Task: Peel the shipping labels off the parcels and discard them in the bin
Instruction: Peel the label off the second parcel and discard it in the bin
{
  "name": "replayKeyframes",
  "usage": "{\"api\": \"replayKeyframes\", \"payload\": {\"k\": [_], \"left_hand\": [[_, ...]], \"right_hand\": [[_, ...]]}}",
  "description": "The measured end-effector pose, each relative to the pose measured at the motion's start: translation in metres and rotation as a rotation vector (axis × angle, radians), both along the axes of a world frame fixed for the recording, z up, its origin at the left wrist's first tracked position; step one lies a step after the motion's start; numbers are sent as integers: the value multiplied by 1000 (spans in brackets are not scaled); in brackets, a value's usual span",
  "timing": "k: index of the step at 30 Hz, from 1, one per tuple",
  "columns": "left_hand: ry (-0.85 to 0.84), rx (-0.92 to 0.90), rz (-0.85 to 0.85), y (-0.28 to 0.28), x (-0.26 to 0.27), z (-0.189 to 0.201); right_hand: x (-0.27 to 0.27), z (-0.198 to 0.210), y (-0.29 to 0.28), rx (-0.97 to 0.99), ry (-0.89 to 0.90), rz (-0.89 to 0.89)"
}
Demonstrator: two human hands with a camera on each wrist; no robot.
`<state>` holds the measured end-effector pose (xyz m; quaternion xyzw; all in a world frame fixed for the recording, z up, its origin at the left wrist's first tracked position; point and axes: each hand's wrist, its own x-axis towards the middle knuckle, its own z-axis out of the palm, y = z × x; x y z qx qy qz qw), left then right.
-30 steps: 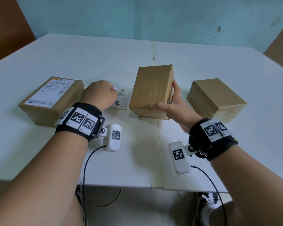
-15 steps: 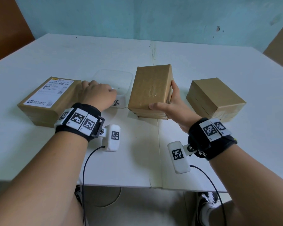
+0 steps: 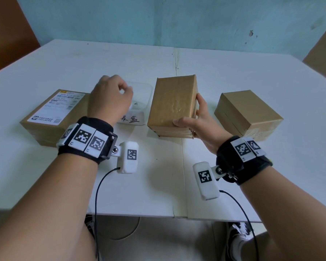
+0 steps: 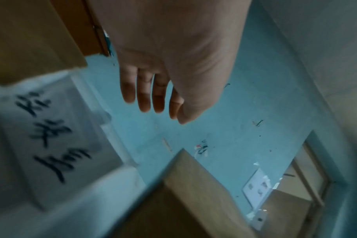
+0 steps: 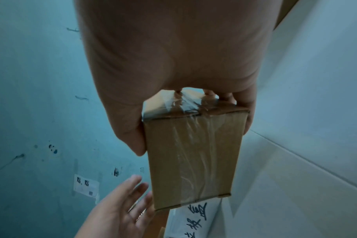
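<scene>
The right hand (image 3: 199, 121) grips the bare middle parcel (image 3: 172, 106); the left hand (image 3: 109, 98), fingers loose and empty, hovers over the bin (image 3: 147, 91). I judge 1 label (image 3: 56, 106) remains, needing a lifted corner.

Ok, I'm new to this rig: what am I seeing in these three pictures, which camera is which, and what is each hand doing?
No machine here: a person works with two bare hands, each wrist wearing a black band with a small white camera.

The wide picture comes from a camera on the head, looking down at a white table. The other two look along each hand from the wrist.

On the table, left to right: a labelled parcel with its white shipping label on top, a clear plastic bin with handwritten characters on its front, a middle parcel and a right parcel, both showing no label on the faces in view.

The right hand grips the middle parcel by its near right corner. The left hand hovers at the bin, fingers open in its wrist view, holding nothing.
</scene>
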<state>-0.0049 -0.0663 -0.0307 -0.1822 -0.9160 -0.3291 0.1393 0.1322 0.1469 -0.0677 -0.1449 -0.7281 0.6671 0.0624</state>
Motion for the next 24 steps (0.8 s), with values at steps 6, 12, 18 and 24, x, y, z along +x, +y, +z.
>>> {"api": "replayKeyframes", "payload": {"k": [6,12,18,24], "left_hand": [[-560,237,-352,37,35,3],[-798,449,-444,50,43,-14],[-750,416,-485,56,54,-19],[-751,401,-447,54,53,-18]], "right_hand": [[0,4,2,-181,66,20],[0,0,5,-162,96,13],[-3,2,2,-89,135,-100],[-6,-3,7,-62,125,-69]]}}
